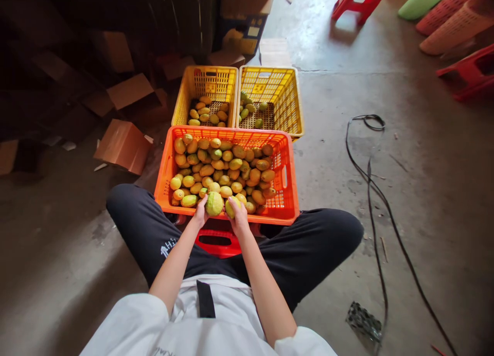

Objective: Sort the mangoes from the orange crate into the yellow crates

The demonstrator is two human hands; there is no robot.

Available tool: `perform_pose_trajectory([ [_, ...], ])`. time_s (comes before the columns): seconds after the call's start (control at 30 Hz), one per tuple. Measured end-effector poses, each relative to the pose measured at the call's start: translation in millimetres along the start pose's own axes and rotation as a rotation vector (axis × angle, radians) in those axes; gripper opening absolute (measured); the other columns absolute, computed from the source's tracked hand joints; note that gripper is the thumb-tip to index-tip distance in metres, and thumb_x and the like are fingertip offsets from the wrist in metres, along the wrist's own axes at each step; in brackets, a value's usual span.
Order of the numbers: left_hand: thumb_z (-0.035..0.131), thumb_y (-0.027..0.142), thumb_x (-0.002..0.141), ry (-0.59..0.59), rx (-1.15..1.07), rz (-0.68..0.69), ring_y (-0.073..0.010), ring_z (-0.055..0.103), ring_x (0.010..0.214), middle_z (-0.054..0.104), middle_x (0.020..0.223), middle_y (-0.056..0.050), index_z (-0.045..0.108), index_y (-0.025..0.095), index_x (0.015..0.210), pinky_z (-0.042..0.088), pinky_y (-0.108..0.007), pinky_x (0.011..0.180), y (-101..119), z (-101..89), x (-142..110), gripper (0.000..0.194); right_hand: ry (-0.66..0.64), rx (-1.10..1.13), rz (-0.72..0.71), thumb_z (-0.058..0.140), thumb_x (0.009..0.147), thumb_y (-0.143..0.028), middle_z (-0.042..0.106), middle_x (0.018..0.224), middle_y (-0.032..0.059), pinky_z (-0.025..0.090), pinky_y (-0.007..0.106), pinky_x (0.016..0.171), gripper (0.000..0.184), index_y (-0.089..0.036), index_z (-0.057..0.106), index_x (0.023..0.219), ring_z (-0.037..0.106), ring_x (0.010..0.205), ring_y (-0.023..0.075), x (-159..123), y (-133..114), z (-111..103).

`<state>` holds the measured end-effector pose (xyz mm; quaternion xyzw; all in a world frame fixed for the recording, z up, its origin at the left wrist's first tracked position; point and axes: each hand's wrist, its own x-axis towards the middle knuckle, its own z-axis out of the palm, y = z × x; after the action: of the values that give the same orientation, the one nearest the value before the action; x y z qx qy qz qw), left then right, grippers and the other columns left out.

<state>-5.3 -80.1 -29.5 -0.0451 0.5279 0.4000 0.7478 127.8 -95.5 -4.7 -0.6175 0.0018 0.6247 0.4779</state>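
Orange crate (290,204) is the biggest thing in play, so I'll place everything off that. Just beyond its far rim sit two smaller ones side by side: the left yellow crate (183,96) has some yellowish fruit (204,110) on its floor, the right yellow crate (287,96) just a few greener fruit (250,108). Inside the orange crate it's a proper heap of fruit (235,164), thinner along the right side.

Now the bit that matters imo. Left hand (201,212) has its fingers closed around the outer side of a lumpy green fruit (214,204), nearly round, so no long axis I'd swear to. Right hand (240,215) is gripping a smaller yellow-green fruit (231,208), thumb on top, long axis roughly near-to-far with a slant. Both are up at the orange crate's near rim, just beside each other, so the heap lies between them and the yellow crates. Left hand's closer to the left yellow crate, right hand to the right one. Fingertips underneath are hidden.
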Motion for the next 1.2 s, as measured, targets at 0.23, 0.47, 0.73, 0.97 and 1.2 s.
perform_pose_trajectory([
  [0.23,0.046,0.04,0.113,0.059,-0.049,0.007,-0.0331,0.08,0.119,0.084,0.117,-0.019,0.074,0.01,0.137,0.065,-0.045,0.104,3,1.1,0,0.048,-0.061,0.017,-0.029,0.099,0.059,-0.031,0.073,0.074,-0.005,0.058,0.027,0.054,0.053,-0.027,0.061,0.095,0.068,0.06,0.0163,2,3,0],
  [0.47,0.085,0.046,0.093,0.001,0.051,0.095,-0.0301,0.082,0.102,0.084,0.107,-0.012,0.072,0.015,0.127,0.068,-0.041,0.095,-1,-5.7,3,0.048,-0.087,0.019,-0.018,0.094,0.059,-0.045,0.074,0.079,-0.0021,0.061,0.03,0.061,0.045,-0.025,0.067,0.089,0.073,0.074,0.0197,3,3,-2],
  [0.73,0.105,0.03,0.064,-0.03,0.119,0.195,-0.0269,0.081,0.091,0.079,0.098,-0.007,0.064,0.019,0.112,0.068,-0.04,0.089,-7,-12.7,7,0.064,-0.049,0.016,-0.044,0.093,0.058,-0.052,0.074,0.079,-0.0023,0.052,0.024,0.055,0.049,-0.024,0.067,0.088,0.071,0.073,0.0168,10,6,-4],
  [0.97,0.094,0.037,0.073,-0.001,0.101,0.217,-0.0266,0.08,0.095,0.08,0.101,-0.007,0.067,0.019,0.116,0.067,-0.035,0.083,-8,-13.4,7,0.054,-0.06,-0.034,-0.104,0.102,0.048,-0.045,0.073,0.077,-0.0035,0.06,0.029,0.062,0.063,-0.022,0.067,0.095,0.068,0.064,0.0155,11,12,-2],
  [1.2,0.09,0.044,0.079,-0.055,0.157,0.188,-0.0291,0.081,0.094,0.082,0.095,-0.011,0.077,0.014,0.105,0.067,-0.035,0.082,-4,-10.9,6,0.042,0.016,-0.076,-0.146,0.101,0.046,-0.042,0.074,0.08,-0.0041,0.059,0.026,0.061,0.067,-0.023,0.065,0.1,0.068,0.066,0.0145,15,15,-4],
])
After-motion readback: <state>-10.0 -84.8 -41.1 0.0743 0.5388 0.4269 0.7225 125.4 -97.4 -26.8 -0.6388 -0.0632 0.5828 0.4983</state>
